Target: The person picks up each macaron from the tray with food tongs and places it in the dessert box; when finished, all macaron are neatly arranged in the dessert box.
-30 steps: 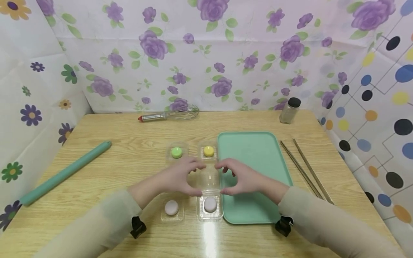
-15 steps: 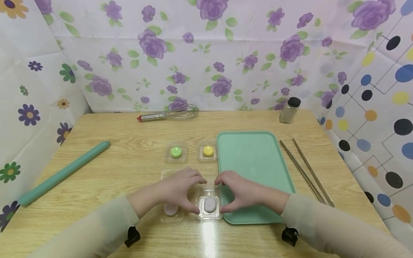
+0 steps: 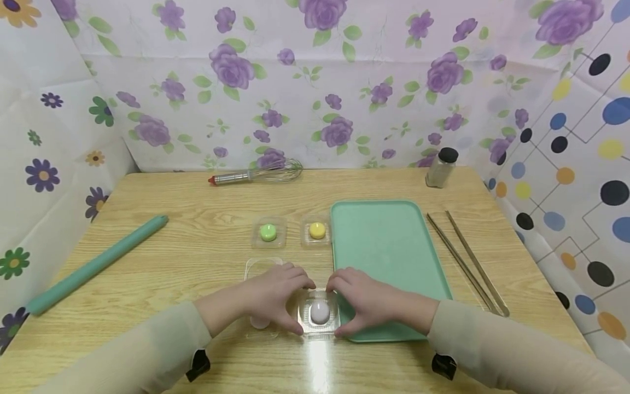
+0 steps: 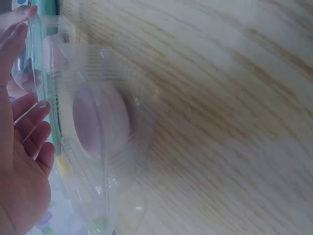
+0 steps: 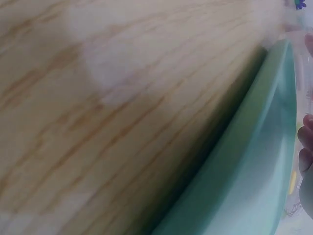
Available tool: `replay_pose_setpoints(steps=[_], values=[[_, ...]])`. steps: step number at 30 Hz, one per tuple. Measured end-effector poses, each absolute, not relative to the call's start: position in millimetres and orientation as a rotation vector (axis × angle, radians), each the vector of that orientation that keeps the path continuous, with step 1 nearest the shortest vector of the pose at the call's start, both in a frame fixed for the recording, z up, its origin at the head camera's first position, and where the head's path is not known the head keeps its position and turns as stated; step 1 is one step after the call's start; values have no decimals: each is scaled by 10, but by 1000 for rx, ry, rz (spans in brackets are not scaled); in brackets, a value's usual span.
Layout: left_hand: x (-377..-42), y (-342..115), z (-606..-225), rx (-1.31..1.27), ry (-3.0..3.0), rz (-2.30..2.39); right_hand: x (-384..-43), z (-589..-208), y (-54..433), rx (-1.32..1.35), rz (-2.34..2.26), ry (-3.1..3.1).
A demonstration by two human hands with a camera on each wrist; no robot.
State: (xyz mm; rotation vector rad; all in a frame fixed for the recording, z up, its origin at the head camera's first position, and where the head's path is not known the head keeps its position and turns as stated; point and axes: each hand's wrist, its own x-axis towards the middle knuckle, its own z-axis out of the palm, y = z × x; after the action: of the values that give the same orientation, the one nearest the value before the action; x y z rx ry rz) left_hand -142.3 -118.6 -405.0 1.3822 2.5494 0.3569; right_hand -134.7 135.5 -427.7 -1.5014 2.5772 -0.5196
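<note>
Both hands frame a clear plastic box [image 3: 306,327] that holds a lavender macaron [image 3: 320,312]. My left hand [image 3: 275,293] grips its left side, thumb at the near corner and fingertips at the far one. My right hand [image 3: 366,298] holds the right side the same way, its wrist over the green tray [image 3: 381,235]. The box's lid lies folded down over the macaron. Under my left hand sits a second clear box [image 3: 263,265] with its lid raised back; its lavender macaron [image 4: 100,117] shows large in the left wrist view.
Behind the hands stand boxes with a green macaron [image 3: 268,232] and a yellow macaron [image 3: 317,230]. A green rolling pin [image 3: 98,264] lies left, a whisk [image 3: 256,173] at the back. A black-lidded jar [image 3: 441,168] and metal tongs [image 3: 467,262] are on the right.
Both hands have come toward the person, and the lid of the front right box has swung down over its macaron. The tray and the other boxes stay put.
</note>
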Motion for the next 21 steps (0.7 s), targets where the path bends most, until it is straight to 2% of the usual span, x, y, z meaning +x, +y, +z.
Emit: replay_pose_setpoints(steps=[9, 21], values=[[-1388, -1130, -4079, 1371, 2581, 256, -1318, -4290, 1342, -1588, -433, 2612], [-1394, -1101, -4051, 1346, 2636, 170, -1376, -4250, 1330, -1535, -392, 2623]])
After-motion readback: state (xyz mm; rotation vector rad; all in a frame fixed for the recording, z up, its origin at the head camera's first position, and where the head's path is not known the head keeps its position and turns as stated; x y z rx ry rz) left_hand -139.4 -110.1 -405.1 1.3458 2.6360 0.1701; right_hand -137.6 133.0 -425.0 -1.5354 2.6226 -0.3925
